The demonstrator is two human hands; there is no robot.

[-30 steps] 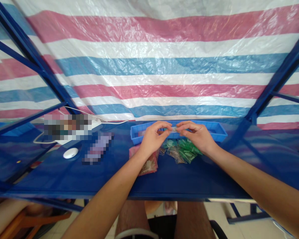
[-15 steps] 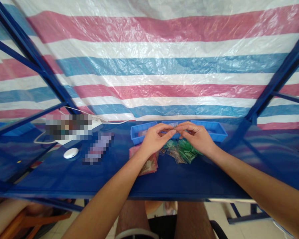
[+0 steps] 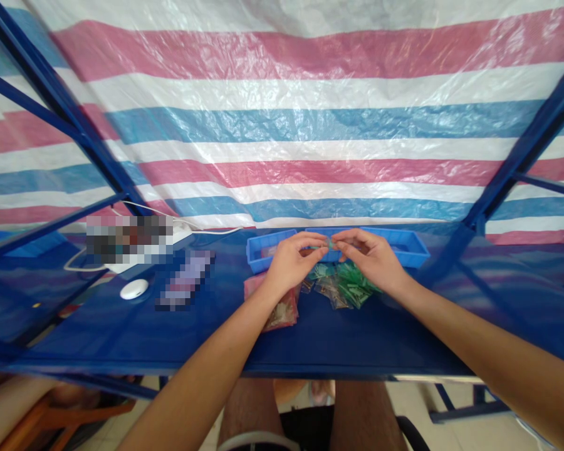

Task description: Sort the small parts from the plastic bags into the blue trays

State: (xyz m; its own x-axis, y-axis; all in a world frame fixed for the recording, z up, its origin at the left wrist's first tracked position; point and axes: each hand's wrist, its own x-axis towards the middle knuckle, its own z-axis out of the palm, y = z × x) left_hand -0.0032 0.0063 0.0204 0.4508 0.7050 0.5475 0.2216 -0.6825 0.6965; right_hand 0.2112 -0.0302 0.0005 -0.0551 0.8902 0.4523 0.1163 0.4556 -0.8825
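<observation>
Over the blue bins, my left hand [image 3: 292,258] and my right hand [image 3: 370,255] meet with fingertips nearly touching. Both pinch a small clear plastic bag [image 3: 329,243] with a greenish tint; fingers cover much of it. Right below lie green plastic packets [image 3: 357,289] and clear packets with brown contents [image 3: 333,292]. A stack of pinkish packets [image 3: 286,313] sits under my left wrist, partly hidden by the forearm. Behind my hands stand blue plastic bins, the left bin [image 3: 250,255] holding something pale and the right bin [image 3: 419,255] reaching past my right hand.
On the blue table [image 3: 357,351], a white rounded case [image 3: 134,289] and a pixelated flat item [image 3: 188,279] lie left. Farther back are a pixelated patch and white cable [image 3: 216,232]. Blue metal posts [image 3: 512,156] flank the striped sheet. Another person's arm [image 3: 16,404] shows lower left.
The bag between my fingertips has shifted and now shows greenish instead of brownish, with less sticking up above the fingers. My hands have barely moved.
</observation>
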